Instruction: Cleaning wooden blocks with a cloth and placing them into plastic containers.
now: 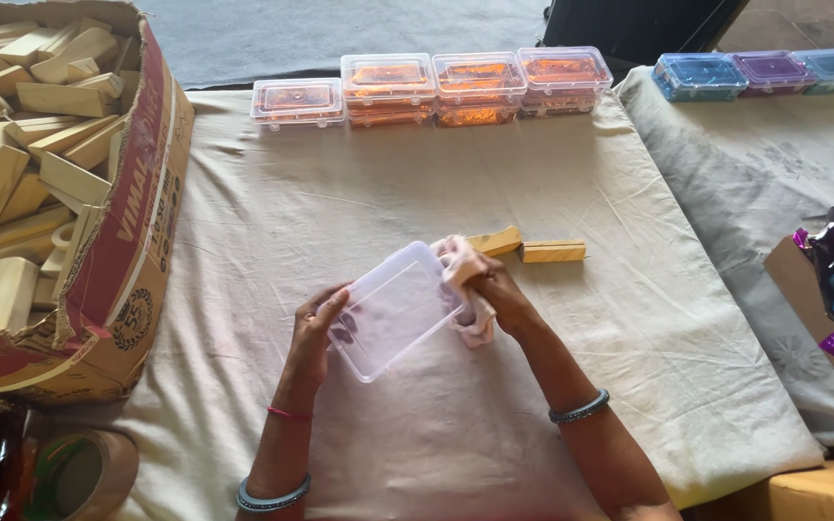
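- At the far left a big brown cardboard carton [137, 241] stands open, full of pale wooden blocks [21, 145].
- Below it, at the bottom left corner, lies a roll of brown packing tape [98, 473].
- The left hand [316, 333] comes up from the lower edge, with the forearm almost vertical and a red thread and a grey bangle on the wrist. Its fingers are curled around the left short edge of a clear rectangular plastic box [398, 309] and hold it firmly.
- The clear box is held tilted just above the cream cloth [340, 222] that covers the table, in the middle of the view.
- The right hand [489, 285] comes in diagonally from the bottom right. It is closed on a crumpled pink rag [470, 289] and presses it against the right end of the box.
- Just behind this hand two small wooden blocks [552, 251] lie on the cloth.
- Along the far edge stands a row of clear boxes with orange contents [436, 87].
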